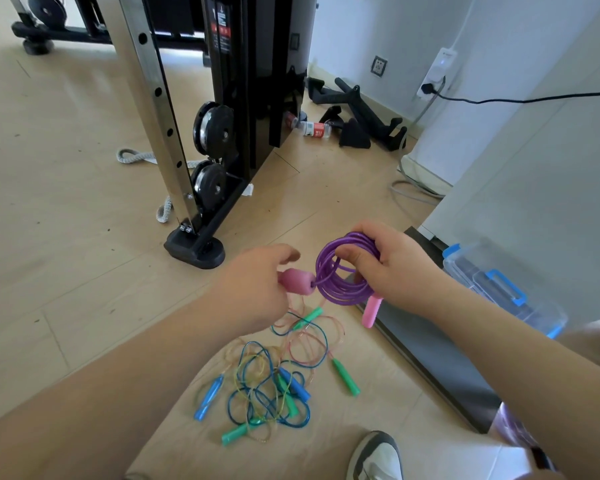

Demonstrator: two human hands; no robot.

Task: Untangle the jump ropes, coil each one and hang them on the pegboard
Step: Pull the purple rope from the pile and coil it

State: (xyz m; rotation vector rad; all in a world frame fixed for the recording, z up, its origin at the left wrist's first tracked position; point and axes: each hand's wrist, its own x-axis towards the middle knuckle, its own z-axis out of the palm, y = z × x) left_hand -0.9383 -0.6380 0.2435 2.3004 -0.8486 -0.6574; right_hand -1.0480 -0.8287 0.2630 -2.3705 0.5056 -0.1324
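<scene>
- The right hand [395, 268] is gripping the purple coil [340, 282], fingers curled round its loops.
- The left hand [257, 289] is holding a pink handle [297, 281], touching the coil.
- Keeping the loops pinched while wrapping the tail round them is advisable.
- The tangle [271, 386] is lying on the floor below.
- The machine base [194, 251] and the bin [499, 289] are limiting side room.

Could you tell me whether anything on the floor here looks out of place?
A plastic bottle lies on its side beside the gym machine, like litter. The other jump ropes sit in a tangled heap.
</scene>
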